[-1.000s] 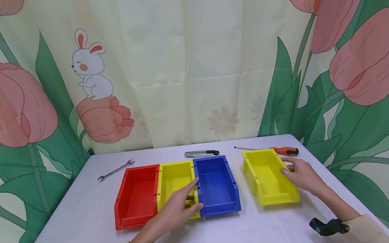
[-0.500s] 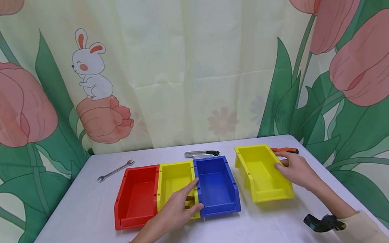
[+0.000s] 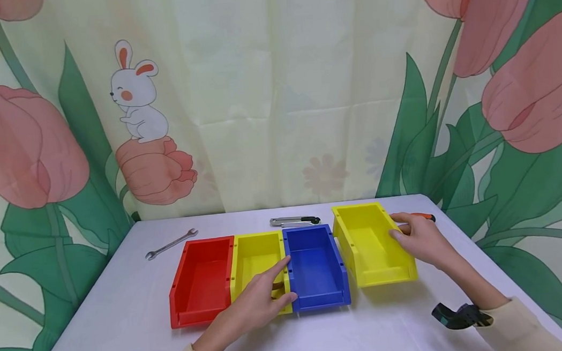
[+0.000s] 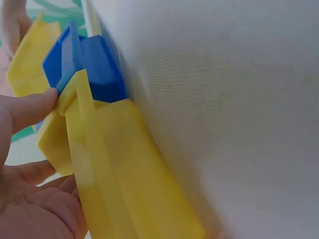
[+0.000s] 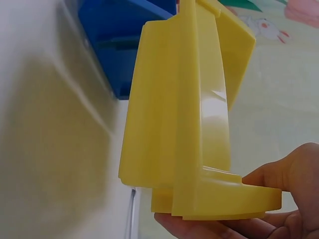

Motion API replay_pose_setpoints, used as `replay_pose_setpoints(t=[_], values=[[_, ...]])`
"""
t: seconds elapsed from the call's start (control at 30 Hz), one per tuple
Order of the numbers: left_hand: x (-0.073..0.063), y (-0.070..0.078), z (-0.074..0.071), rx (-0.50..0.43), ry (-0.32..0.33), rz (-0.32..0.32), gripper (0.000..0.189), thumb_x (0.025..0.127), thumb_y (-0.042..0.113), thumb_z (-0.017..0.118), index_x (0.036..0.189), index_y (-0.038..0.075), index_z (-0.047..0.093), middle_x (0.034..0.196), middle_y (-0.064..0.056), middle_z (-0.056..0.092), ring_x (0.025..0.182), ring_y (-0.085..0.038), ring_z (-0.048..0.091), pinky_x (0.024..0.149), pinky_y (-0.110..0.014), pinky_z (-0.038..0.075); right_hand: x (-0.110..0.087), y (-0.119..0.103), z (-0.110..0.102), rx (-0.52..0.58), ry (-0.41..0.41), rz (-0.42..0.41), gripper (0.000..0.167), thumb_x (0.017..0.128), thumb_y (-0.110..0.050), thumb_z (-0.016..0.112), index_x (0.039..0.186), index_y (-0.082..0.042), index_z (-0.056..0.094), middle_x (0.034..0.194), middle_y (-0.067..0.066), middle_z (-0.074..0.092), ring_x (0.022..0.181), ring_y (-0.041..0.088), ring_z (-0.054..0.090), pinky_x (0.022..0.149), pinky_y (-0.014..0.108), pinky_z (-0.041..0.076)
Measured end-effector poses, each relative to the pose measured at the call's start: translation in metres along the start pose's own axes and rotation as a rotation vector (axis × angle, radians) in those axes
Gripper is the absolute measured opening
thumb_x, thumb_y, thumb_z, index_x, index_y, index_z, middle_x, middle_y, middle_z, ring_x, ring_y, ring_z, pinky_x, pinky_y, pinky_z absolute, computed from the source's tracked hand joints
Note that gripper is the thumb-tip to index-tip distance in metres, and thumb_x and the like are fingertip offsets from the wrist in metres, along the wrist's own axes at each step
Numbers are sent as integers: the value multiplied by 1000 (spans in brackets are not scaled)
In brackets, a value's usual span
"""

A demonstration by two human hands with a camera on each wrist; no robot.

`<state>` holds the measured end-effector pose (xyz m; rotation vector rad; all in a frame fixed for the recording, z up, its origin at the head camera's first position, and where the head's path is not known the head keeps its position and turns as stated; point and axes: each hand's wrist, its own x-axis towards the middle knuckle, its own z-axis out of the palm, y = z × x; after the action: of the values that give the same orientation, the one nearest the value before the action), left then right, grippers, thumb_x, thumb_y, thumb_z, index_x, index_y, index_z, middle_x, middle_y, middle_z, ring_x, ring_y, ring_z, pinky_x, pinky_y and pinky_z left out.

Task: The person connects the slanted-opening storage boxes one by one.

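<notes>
My right hand (image 3: pixel 421 238) grips the right side wall of a yellow storage bin (image 3: pixel 374 245), thumb on the inside. That bin is raised off the table, just right of the blue bin (image 3: pixel 317 267). In the right wrist view, the raised yellow bin (image 5: pixel 174 109) shows its side above the cloth. My left hand (image 3: pixel 257 300) lies over a second yellow bin (image 3: pixel 249 255); its index finger and thumb touch the edge shared with the blue bin. The left wrist view shows the left thumb (image 4: pixel 35 107) at that seam. A red bin (image 3: pixel 202 277) stands at the row's left end.
A wrench (image 3: pixel 171 244) lies at the left back of the white table (image 3: pixel 368 331). Behind the blue bin is a utility knife (image 3: pixel 295 221). An orange screwdriver handle (image 3: pixel 424 216) shows past my right hand. A patterned curtain (image 3: pixel 237 92) hangs behind.
My right hand has lifted the yellow bin and carried it left toward the blue bin. The left hand keeps its place on the row. The view has shifted slightly.
</notes>
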<state>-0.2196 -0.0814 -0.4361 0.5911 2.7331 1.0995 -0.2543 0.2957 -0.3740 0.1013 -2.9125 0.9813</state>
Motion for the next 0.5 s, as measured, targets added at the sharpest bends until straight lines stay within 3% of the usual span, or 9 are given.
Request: replay_pose_setpoints(t=[0.5], values=[[2,0,2,61,15,2,84,96,33,79,166,21,35,160,-10,55,134,-32,64,102,-47,62,1,-2,-1,3,-6,-16,56,105,-16,61,151,11,46,142,38,61,103,38,77,87,46,67]])
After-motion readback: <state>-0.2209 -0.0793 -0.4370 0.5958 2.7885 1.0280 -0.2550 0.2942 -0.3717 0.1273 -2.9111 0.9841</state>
